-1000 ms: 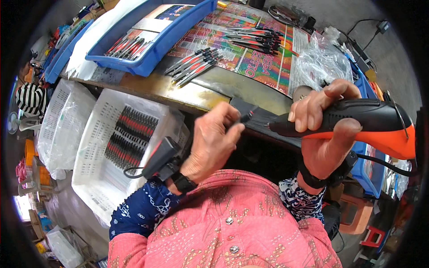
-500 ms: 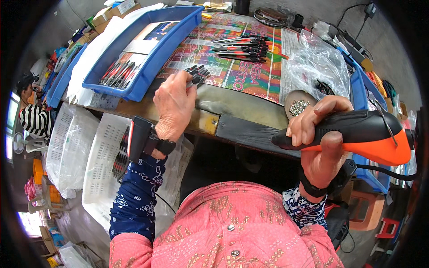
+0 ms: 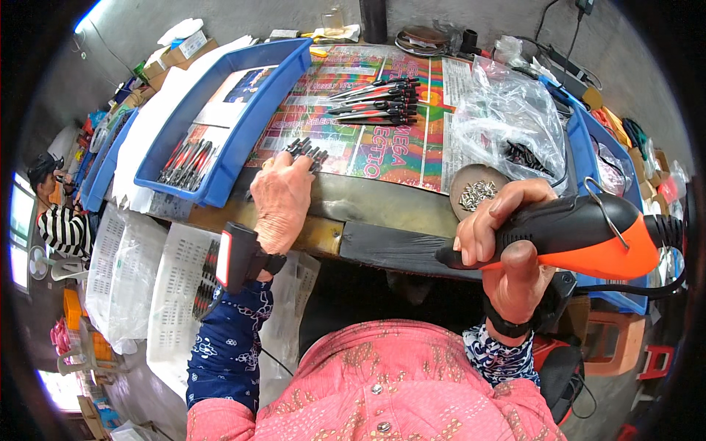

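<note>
My left hand (image 3: 282,192) is closed around a bundle of dark pen-like pieces (image 3: 306,151) at the near edge of the colourful printed sheet; their black ends stick out past my fingers. A pile of red, black and silver pens (image 3: 376,101) lies farther up that sheet. My right hand (image 3: 507,239) grips a black and orange electric screwdriver (image 3: 570,231), its tip pointing left and a wire hanging hook on its body. Beyond the right fingers sits a round dish (image 3: 457,184) with many small silver metal pieces (image 3: 478,194). More pens (image 3: 187,163) lie in the blue tray (image 3: 243,140).
The printed sheet (image 3: 360,151) covers the bench. Clear plastic bags (image 3: 507,110) lie at its right, beside another blue bin (image 3: 588,140). A white perforated basket (image 3: 176,294) stands below on the left. A cable (image 3: 640,292) trails from the screwdriver. Another person (image 3: 62,224) is at far left.
My left hand has come down toward the bench edge with its bundle, whose ends now fan out more. The right hand still holds the screwdriver, slightly turned. The whole view has shifted a little.
</note>
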The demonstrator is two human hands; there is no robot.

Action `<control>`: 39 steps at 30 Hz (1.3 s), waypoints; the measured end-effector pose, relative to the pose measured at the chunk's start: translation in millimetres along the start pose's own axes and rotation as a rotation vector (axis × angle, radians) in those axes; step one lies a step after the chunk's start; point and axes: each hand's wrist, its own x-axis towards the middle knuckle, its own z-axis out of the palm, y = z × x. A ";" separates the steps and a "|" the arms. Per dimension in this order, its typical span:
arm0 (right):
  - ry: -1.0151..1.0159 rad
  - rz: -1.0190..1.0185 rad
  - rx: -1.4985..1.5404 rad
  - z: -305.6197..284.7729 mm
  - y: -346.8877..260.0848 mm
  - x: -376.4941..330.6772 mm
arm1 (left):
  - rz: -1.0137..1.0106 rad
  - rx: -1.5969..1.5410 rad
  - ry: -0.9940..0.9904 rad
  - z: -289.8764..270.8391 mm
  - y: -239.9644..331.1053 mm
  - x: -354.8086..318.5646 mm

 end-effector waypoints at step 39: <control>0.008 0.020 -0.046 -28.3 6.2 4.9 | 0.225 -0.363 0.413 51.6 45.3 104.3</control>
